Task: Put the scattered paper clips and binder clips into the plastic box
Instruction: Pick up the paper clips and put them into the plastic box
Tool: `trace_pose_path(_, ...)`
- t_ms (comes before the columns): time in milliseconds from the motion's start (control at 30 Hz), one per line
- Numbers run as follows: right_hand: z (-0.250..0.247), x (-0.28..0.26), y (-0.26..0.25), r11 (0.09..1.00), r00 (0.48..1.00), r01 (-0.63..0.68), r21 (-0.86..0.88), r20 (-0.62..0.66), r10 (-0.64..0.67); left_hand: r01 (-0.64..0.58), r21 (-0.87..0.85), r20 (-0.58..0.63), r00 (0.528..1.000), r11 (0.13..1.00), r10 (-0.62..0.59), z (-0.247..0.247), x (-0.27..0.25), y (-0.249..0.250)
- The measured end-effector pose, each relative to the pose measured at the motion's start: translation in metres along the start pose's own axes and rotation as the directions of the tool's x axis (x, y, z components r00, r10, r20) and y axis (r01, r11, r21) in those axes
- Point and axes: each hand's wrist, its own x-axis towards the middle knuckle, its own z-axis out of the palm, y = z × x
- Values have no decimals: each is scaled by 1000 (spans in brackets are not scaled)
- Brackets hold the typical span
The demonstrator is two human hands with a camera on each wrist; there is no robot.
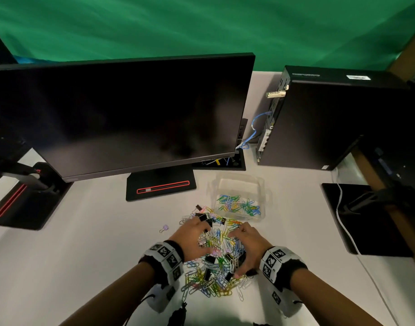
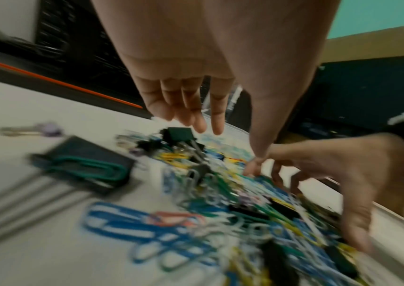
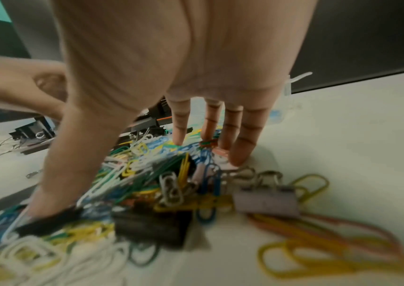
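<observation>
A heap of coloured paper clips and black binder clips lies on the white table just in front of me. Behind it and to the right stands the clear plastic box, with several coloured clips on its floor. My left hand hovers over the heap's left side with straight fingers, holding nothing. My right hand spreads over the right side, its fingertips and thumb touching the clips. One lilac binder clip lies alone to the left. Both wrist views are blurred.
A dark monitor on a black stand base fills the back left. A black computer tower stands at the back right. A black pad with a white cable lies to the right, and another stand base to the left.
</observation>
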Motion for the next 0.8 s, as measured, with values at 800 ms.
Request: trace_pose_path(800, -19, -8, 1, 941, 961, -220, 256, -111, 255, 36, 114, 111, 993, 993, -49, 41, 35, 41)
